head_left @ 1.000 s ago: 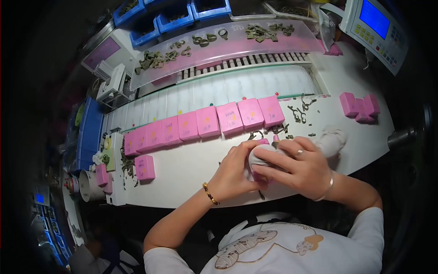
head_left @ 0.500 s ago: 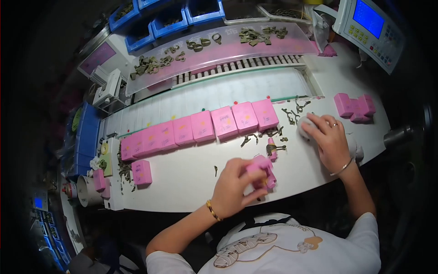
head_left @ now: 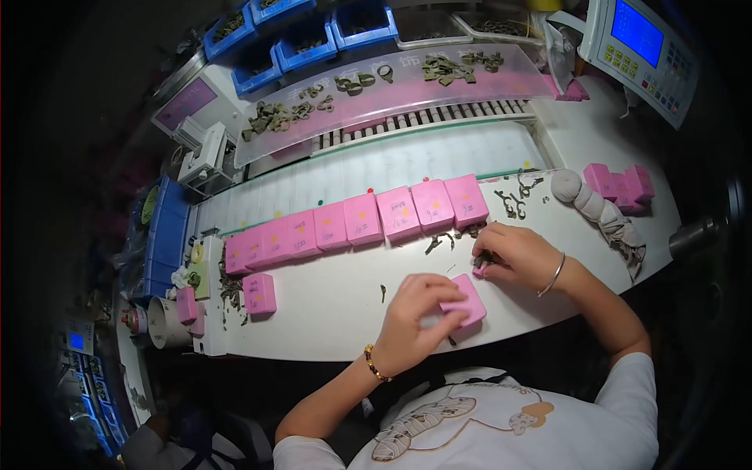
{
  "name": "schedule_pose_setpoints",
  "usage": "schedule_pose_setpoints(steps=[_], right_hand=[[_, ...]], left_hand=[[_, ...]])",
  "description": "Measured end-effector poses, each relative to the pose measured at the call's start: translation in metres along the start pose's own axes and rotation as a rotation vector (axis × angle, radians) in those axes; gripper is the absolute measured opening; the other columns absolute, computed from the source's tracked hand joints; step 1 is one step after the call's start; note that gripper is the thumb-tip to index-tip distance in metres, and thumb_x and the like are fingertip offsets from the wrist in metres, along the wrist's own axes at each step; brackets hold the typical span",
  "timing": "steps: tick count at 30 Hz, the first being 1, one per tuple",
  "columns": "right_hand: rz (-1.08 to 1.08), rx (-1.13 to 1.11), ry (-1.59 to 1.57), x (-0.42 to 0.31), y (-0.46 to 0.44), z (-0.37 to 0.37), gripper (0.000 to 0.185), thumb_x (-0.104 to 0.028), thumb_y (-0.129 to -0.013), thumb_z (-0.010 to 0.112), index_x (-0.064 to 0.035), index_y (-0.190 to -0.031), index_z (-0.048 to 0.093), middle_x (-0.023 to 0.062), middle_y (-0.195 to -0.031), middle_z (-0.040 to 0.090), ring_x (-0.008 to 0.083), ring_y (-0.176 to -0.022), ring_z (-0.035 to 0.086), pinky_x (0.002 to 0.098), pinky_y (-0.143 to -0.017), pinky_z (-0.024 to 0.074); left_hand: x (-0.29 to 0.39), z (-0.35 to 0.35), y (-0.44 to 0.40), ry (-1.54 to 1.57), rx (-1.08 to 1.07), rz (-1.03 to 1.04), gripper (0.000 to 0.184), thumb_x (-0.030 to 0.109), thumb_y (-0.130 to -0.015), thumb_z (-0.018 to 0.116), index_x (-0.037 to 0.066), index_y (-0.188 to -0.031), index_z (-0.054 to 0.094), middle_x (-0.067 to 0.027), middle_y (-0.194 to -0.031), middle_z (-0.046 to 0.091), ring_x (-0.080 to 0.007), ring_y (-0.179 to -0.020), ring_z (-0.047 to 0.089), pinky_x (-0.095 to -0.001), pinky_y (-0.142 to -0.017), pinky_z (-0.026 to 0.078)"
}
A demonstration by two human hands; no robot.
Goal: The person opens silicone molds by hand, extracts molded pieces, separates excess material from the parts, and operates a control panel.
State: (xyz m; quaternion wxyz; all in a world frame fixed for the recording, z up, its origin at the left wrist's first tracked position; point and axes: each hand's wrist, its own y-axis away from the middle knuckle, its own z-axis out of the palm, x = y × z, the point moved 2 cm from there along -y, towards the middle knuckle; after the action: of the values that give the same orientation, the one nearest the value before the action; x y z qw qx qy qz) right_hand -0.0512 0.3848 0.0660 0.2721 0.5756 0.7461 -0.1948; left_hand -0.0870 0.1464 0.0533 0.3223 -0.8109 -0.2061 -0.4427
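Left hand: hand (head_left: 413, 319), fingers curved and parted from the thumb, fingertips at the left side of a pink block (whether they grip it, I cannot tell).
Block under left hand: one pink block (head_left: 468, 304), near the table's front edge, between the two hands.
Right hand: hand (head_left: 519, 257), thumb and fingers drawn together, pinching a small dark piece (head_left: 484, 259); partly hidden by the fingers.
Pink bit: one pink bit (head_left: 479, 271), small, at the right fingertips.
Row: pink blocks (head_left: 361, 219), side by side, slanting across the table, upper faces marked in ink.
Lone block: one pink block (head_left: 259, 294), below the row's left end.
Right-hand cluster: pink blocks (head_left: 601, 182), grouped near the table's right edge.
Cloth: one pale, knotted bundle (head_left: 595, 210), lying beside the cluster.
Green pieces: loose on the table (head_left: 560, 243), some right of the row (head_left: 513, 205), others at its left end.
Clear sheet: sheet (head_left: 362, 106), bearing more green pieces, above the rollers (head_left: 427, 123).
Blue bins: several bins (head_left: 307, 56), behind the sheet.
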Motion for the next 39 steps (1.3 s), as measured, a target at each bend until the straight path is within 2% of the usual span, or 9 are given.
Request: schedule_pose_setpoints(steps=[5,11,19,23,27,29,32,37,39], right_hand=[[0.034,0.263,-0.099,-0.011,0.019,0.002,0.032,-0.005,-0.08,0.079,-0.0048,-0.106,0.06,0.0107,-0.102,0.062,0.0268,-0.083,0.065,0.0363,-0.073,0.0545],[-0.123,0.589,-0.237,-0.046,0.024,-0.01,0.037,0.005,-0.08,0.076,-0.0039,-0.114,0.063,0.01,-0.109,0.063,0.0158,-0.078,0.064,0.0273,-0.066,0.0537],[0.166,0.442,-1.207,-0.025,0.019,0.009,0.021,-0.001,-0.091,0.074,-0.002,-0.112,0.069,0.0043,-0.103,0.07,0.0077,-0.078,0.064,0.0206,-0.068,0.0516],[0.232,0.401,-1.787,-0.011,0.02,0.026,0.022,-0.009,-0.095,0.074,-0.0023,-0.115,0.067,0.0051,-0.106,0.071,0.0108,-0.081,0.064,0.0236,-0.07,0.0533],[0.108,0.315,-1.914,-0.008,0.016,0.028,0.03,-0.025,-0.103,0.064,-0.0052,-0.125,0.061,0.0057,-0.115,0.064,0.0123,-0.099,0.061,0.0267,-0.075,0.0559],[0.168,0.174,-1.744,-0.027,0.016,0.021,0.034,-0.03,-0.106,0.059,-0.0061,-0.13,0.057,0.0069,-0.118,0.06,0.0118,-0.106,0.059,0.027,-0.076,0.0555],[0.163,0.193,-1.433,-0.042,0.016,0.026,0.032,-0.023,-0.102,0.066,-0.005,-0.127,0.056,0.0043,-0.112,0.063,0.0092,-0.095,0.061,0.026,-0.078,0.0541],[0.073,0.181,-0.695,-0.042,0.027,0.017,0.024,-0.01,-0.094,0.075,-0.0031,-0.112,0.062,0.0002,-0.093,0.065,0.0055,-0.083,0.06,0.0213,-0.074,0.0497],[0.046,0.14,-0.757,-0.047,0.036,0.02,0.024,-0.007,-0.09,0.078,-0.0033,-0.106,0.062,0.0012,-0.089,0.066,0.0052,-0.078,0.059,0.0202,-0.067,0.0477]], left_hand=[[0.002,0.006,-0.033,-0.185,0.107,0.036,0.035,0.014,-0.085,0.082,0.002,-0.115,0.07,-0.0117,-0.112,0.07,-0.0262,-0.099,0.064,-0.0372,-0.086,0.051],[-0.003,0.016,-0.048,0.275,-0.005,-0.088,0.038,0.003,-0.092,0.075,-0.003,-0.128,0.065,-0.0103,-0.115,0.071,-0.0139,-0.097,0.069,-0.0274,-0.086,0.057],[0.001,0.004,-0.033,0.456,0.079,-0.146,0.032,0.005,-0.097,0.069,-0.004,-0.128,0.066,-0.011,-0.108,0.072,-0.0146,-0.092,0.072,-0.0282,-0.082,0.059],[-0.005,-0.001,-0.032,0.987,0.142,-0.37,0.032,0.006,-0.102,0.063,-0.003,-0.133,0.061,-0.0109,-0.109,0.072,-0.0131,-0.089,0.07,-0.0282,-0.081,0.059],[0.005,-0.002,-0.032,0.683,0.14,-0.294,0.032,0.006,-0.102,0.064,-0.003,-0.132,0.061,-0.0076,-0.106,0.072,-0.0124,-0.089,0.069,-0.0274,-0.081,0.058],[0.006,0.0,-0.031,0.646,0.155,-0.275,0.034,0.006,-0.099,0.068,-0.002,-0.132,0.062,-0.0088,-0.103,0.072,-0.0136,-0.088,0.07,-0.0276,-0.08,0.058],[0.016,-0.004,-0.037,-0.062,0.124,0.247,0.037,-0.002,-0.089,0.075,-0.003,-0.125,0.066,-0.013,-0.102,0.073,-0.0161,-0.08,0.071,-0.0282,-0.072,0.059],[0.027,-0.01,-0.025,-0.16,0.022,0.301,0.032,-0.001,-0.087,0.077,-0.001,-0.117,0.068,-0.0126,-0.097,0.072,-0.0209,-0.075,0.07,-0.0303,-0.067,0.056],[0.041,-0.009,-0.016,0.021,-0.037,0.23,0.03,0.0,-0.087,0.076,-0.002,-0.116,0.067,-0.0116,-0.095,0.072,-0.0215,-0.075,0.07,-0.031,-0.067,0.056]])
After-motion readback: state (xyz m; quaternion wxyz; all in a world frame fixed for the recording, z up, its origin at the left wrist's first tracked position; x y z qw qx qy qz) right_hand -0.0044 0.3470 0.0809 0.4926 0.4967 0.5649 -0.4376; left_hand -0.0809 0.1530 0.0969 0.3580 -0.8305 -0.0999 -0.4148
